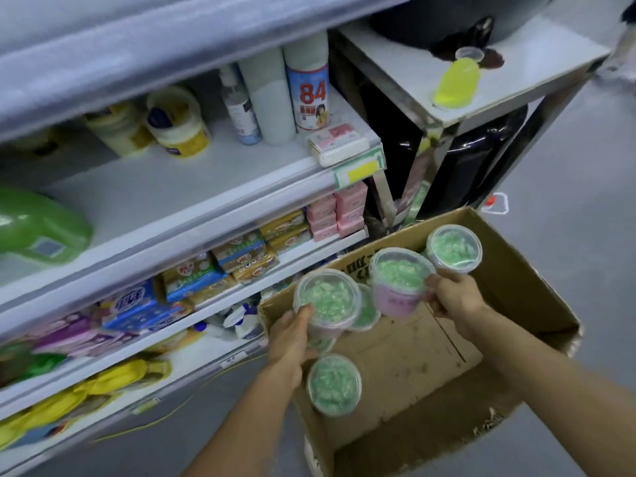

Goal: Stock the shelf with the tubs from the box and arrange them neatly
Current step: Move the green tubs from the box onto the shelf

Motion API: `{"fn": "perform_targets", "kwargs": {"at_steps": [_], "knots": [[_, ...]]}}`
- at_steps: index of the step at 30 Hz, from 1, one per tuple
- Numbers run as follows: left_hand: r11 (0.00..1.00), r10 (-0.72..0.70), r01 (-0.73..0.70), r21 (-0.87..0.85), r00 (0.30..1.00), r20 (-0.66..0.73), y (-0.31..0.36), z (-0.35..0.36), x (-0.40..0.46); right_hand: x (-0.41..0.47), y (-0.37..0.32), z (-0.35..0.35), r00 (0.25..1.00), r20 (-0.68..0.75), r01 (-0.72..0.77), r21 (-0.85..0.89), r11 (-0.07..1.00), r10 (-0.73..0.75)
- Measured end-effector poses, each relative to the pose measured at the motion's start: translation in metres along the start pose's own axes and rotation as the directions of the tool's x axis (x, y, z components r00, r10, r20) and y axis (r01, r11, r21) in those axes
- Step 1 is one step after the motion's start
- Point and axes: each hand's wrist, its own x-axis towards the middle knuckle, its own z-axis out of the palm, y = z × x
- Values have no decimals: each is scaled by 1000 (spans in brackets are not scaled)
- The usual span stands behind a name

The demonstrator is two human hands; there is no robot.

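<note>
Tubs with clear lids and green contents: one tub (327,301) is gripped by the left hand (290,339), thumb curled over the near rim, other fingers wrapped under the side and mostly hidden. A second, pink-walled tub (399,284) is gripped by the right hand (454,297), fingers curled round its right side at the rim, tilted a bit toward the shelf. Both held tubs are above the open cardboard box (516,270). Between the two sets of fingers, just under the left-held tub, another tub (366,309) peeks out, partly covered. Beyond the right fingers, at the far corner of the box, sits one more tub (454,247). Below the left wrist, near the box's near-left wall, lies another tub (334,383). Something green under the left fingers could be one more tub, too blurred to tell. Left of the left fingers stands the shelf unit (192,208): soap bars (241,253) and pink packs (339,211) on the level nearest the hands, a bare stretch of board above with a green jug (38,228), yellow-white tubs (179,122) and an "84" bottle (308,94). Past the right fingers, a metal stand (516,74) carries a yellow bottle (457,82).
</note>
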Motion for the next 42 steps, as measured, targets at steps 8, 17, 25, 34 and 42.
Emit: {"fn": "perform_targets", "kwargs": {"at_steps": [8,17,25,34,42], "knots": [[974,146,-157,-164,986,-77,40,-71,-103,-114,-60,13,948,159,272,34,962,-274],[876,420,-436,-205,900,-119,114,-161,-199,-210,-156,53,782,362,487,153,860,-507],[786,547,-580,-213,814,-197,193,-237,-233,-275,-264,135,627,405,606,282,743,-665],[696,622,-679,-233,733,-277,281,-325,-239,-307,-350,247,605,447,660,183,729,-659],[651,631,-715,-256,697,-340,335,-383,-245,-316,-371,333,523,467,746,153,648,-713]]}}
